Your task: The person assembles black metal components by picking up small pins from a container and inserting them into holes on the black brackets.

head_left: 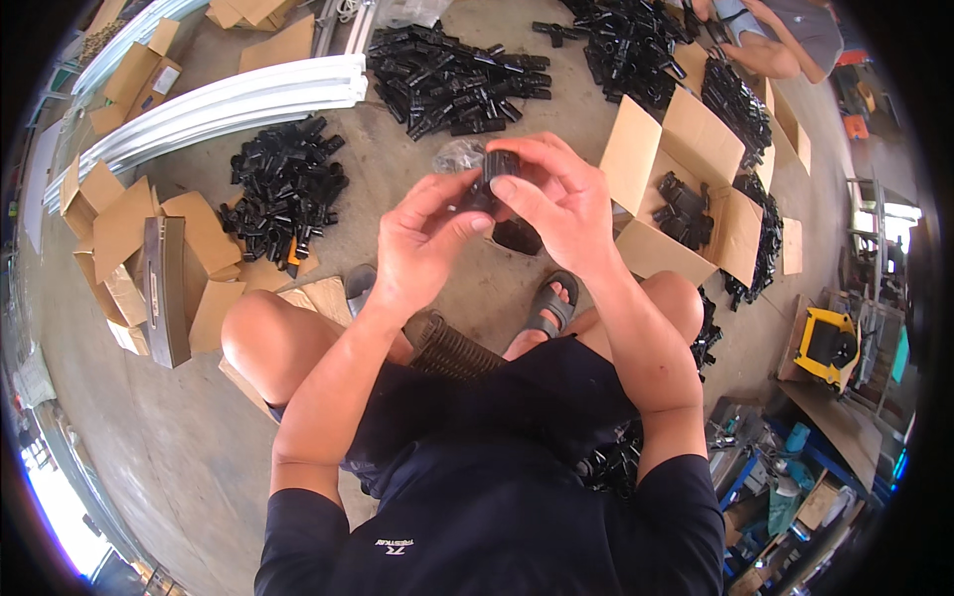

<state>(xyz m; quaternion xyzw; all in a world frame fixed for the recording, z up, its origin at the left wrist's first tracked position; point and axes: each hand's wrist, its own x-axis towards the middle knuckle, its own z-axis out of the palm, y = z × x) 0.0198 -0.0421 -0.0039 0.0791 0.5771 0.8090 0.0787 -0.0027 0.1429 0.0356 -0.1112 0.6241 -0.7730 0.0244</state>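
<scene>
Left hand (422, 238) and right hand (568, 204) pinch a black fitting (503, 167), left of open carton (737, 235). Risk: uneven thumb pressure could squeeze it loose, dropping it to floor (494, 298) left of carton.

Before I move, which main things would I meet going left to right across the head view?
Long brown box, pile of black parts, left hand, black fitting, right hand, open cardboard box, yellow-framed object.
</scene>
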